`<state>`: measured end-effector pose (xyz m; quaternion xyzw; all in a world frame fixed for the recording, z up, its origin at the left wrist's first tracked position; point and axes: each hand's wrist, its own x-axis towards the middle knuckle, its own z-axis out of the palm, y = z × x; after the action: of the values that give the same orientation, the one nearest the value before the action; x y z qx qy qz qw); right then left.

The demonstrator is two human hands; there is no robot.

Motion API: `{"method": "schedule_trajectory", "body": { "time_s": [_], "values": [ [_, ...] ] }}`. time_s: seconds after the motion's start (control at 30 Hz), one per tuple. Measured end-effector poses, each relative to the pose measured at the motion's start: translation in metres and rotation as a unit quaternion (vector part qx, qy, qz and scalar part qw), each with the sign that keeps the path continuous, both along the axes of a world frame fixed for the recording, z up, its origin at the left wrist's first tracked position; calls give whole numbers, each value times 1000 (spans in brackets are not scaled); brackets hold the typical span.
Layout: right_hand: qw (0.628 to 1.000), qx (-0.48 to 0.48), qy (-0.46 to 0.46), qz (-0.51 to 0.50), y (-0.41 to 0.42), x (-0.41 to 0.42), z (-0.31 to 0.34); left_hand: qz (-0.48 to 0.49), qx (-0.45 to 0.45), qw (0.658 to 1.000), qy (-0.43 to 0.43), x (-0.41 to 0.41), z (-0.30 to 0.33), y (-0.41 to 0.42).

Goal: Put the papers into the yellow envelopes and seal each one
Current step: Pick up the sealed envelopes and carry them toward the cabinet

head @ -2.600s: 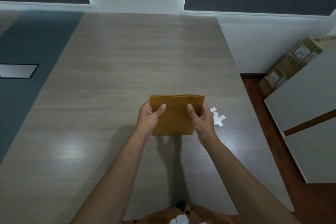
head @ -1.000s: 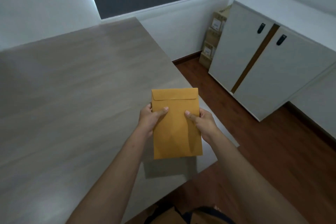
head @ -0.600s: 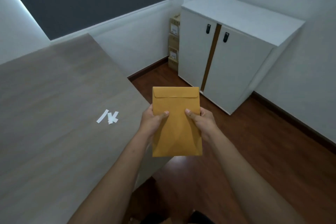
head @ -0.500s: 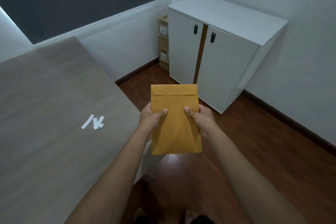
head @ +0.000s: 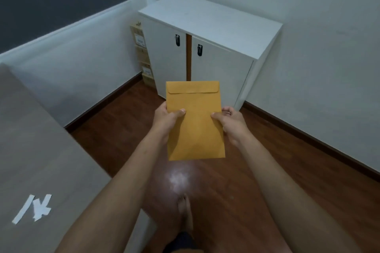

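A yellow envelope (head: 195, 121) hangs upright in the air over the wooden floor, its flap folded down along the top edge. My left hand (head: 166, 120) pinches its left edge, thumb on the front. My right hand (head: 231, 122) pinches the right edge the same way. No loose papers show, and what the envelope holds is hidden.
The grey table (head: 41, 160) lies at the left, with white peel-off strips (head: 34, 207) near its front. A white two-door cabinet (head: 207, 47) stands ahead against the wall, stacked cardboard boxes (head: 143, 51) beside it. Brown wooden floor (head: 267, 170) spreads below, and a bare foot (head: 185, 209) shows on it.
The view has swung right, away from the table toward the cabinet. Both hands keep the same hold on the envelope, which was lifted off the table and now hangs over the floor.
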<state>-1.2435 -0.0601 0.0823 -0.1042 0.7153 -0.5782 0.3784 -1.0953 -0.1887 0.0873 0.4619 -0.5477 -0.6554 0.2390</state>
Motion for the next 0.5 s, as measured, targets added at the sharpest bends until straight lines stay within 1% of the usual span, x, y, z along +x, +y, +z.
{"method": "schedule_trajectory", "body": {
  "time_s": [0.27, 0.5],
  "values": [
    [998, 14, 47, -43, -103, -76, 16, -40, 14, 999, 3, -90, 6, -114],
    [996, 14, 36, -80, -180, -138, 14, -64, 12, 998, -11, -160, 12, -195]
  ]
}}
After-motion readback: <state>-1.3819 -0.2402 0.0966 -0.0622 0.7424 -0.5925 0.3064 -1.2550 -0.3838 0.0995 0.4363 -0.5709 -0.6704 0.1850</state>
